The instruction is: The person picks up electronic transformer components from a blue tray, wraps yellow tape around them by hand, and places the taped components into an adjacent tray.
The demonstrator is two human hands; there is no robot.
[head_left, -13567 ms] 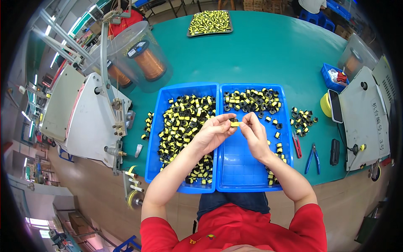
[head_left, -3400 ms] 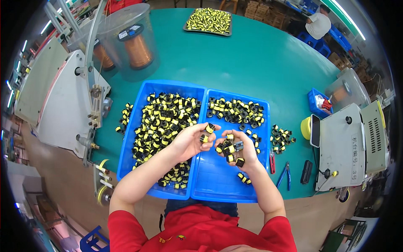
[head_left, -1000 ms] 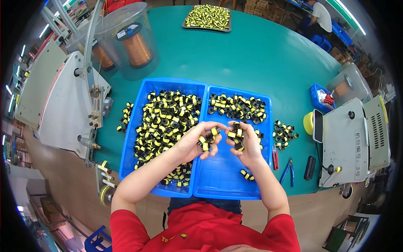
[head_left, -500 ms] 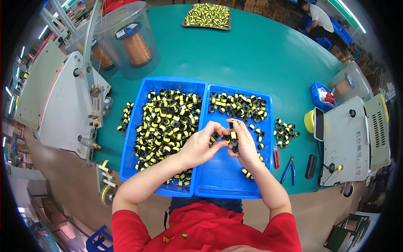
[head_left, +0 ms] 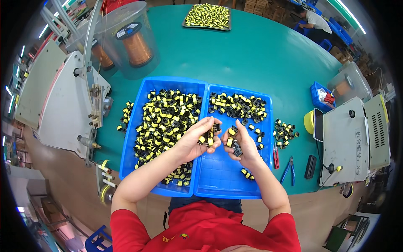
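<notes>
My left hand point(head_left: 196, 137) is curled around a few small transformers point(head_left: 208, 137), black bobbins wrapped in yellow tape, over the divide between two blue bins. A short gap away, my right hand point(head_left: 248, 148) grips a few more transformers point(head_left: 231, 142) between thumb and fingers. The left blue bin point(head_left: 176, 80) is heaped with the same parts. Beneath both hands, the right blue bin point(head_left: 218, 180) has a pile of transformers point(head_left: 239, 105) along its far end. Several more lie down its right side, partly hidden by my right hand.
Loose transformers point(head_left: 285, 132) lie on the green table point(head_left: 252, 50) right of the bins, near red-handled pliers point(head_left: 276, 158) and blue-handled cutters point(head_left: 288, 170). Machines point(head_left: 67, 105) flank both sides. A copper wire spool point(head_left: 135, 45) and a filled tray point(head_left: 207, 17) stand farther back.
My hands have drawn apart from touching, the left one moving left and turning so its transformers show. In the background, a person has leaned forward.
</notes>
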